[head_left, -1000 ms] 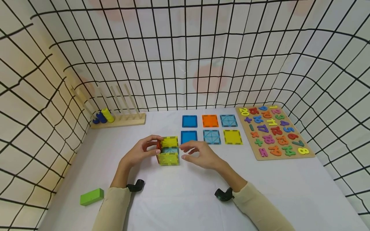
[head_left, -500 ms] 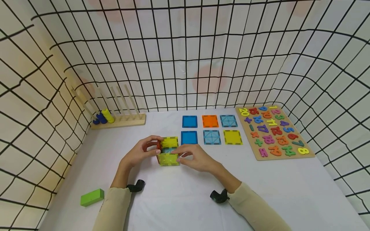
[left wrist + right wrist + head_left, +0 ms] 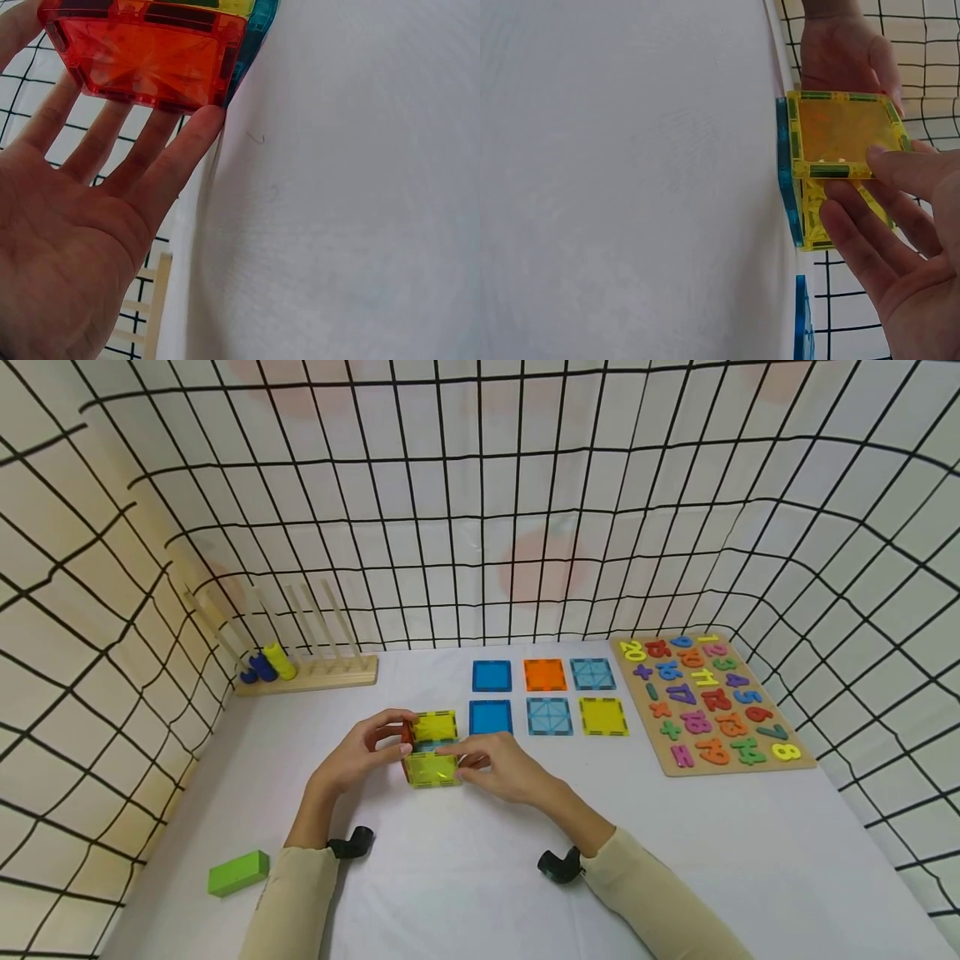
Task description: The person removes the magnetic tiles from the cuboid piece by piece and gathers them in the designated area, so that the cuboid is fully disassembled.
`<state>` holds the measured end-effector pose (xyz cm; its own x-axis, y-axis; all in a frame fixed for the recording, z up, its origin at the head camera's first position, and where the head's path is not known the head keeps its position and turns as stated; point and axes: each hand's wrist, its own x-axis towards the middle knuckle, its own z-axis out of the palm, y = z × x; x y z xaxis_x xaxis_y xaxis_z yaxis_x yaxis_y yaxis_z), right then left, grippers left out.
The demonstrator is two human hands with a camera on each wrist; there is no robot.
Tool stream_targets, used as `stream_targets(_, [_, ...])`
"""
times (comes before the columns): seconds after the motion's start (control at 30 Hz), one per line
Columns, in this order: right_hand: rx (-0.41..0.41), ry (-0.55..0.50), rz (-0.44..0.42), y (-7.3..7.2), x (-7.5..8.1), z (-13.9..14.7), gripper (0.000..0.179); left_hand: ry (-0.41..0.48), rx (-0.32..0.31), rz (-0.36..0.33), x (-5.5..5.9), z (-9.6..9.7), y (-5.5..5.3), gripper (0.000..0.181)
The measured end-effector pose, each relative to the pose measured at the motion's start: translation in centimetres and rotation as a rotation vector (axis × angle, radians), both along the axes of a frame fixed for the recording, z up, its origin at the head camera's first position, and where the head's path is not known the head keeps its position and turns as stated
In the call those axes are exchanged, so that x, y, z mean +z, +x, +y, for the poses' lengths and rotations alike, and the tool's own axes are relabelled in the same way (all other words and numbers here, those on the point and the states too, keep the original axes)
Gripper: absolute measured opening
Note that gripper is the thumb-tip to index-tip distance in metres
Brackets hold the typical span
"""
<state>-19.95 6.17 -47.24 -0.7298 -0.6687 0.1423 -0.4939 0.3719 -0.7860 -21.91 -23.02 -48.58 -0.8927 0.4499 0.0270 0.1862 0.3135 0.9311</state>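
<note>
A small open-topped box of see-through magnetic tiles sits on the white cloth in the head view. Its near wall is a yellow tile (image 3: 432, 772) and its far wall another yellow tile (image 3: 437, 725). On the left stands a red tile (image 3: 146, 64), and a blue tile (image 3: 784, 157) forms the base. My left hand (image 3: 356, 758) holds the box at the red side, thumb toward the near wall and fingers toward the far one. With thumb and fingers my right hand (image 3: 504, 768) pinches the right edge of the near yellow tile, some fingers inside the box.
Two rows of loose tiles, including an orange tile (image 3: 544, 675), lie behind the right hand. A number puzzle board (image 3: 660, 752) is at right, a wooden peg stand (image 3: 337, 674) at back left, a green block (image 3: 238, 872) at front left. Black wire mesh (image 3: 480, 518) surrounds the table.
My right hand has come left from beside the box and now pinches the near yellow tile. The box and my left hand have shifted slightly left.
</note>
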Motion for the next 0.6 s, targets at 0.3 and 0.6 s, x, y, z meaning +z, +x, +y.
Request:
stream_targets(0.3, [-0.057,-0.057,0.053,-0.04,-0.27,-0.21,0.033,0.021,-0.011,0.008,0.03,0.12,-0.06,0.051])
stream_targets(0.6, [-0.124,-0.084,0.071,0.37,-0.61,0.39,0.029,0.033,-0.019,0.011,0.01,-0.05,-0.06,0.054])
